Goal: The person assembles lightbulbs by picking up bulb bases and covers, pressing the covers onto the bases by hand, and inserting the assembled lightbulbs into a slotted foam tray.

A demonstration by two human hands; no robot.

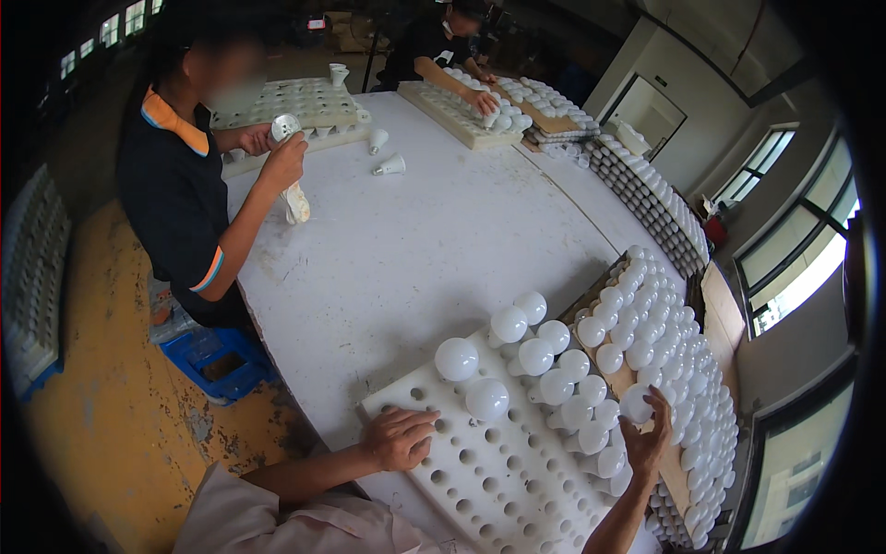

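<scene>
My right hand (652, 432) grips a white globe bulb cover (636, 403) between thumb and fingers, beside the stacked rows of similar globes. My left hand (401, 439) lies on a white foam tray (471, 503) full of round holes, its fingers loosely bent and nothing visible in them. Two white globes stand at the tray's far left part, one at the corner (457, 359) and another (487, 399) just nearer. More globes (556, 386) fill the tray's right side in rows.
Stacked layers of globes (688, 388) with cardboard between them rise at the right. Across the white table (397, 249) a person at left handles a lamp base (285, 126); another reaches over globes at the back. Two lamp bases (391, 164) lie loose. A blue crate (218, 363) sits on the floor.
</scene>
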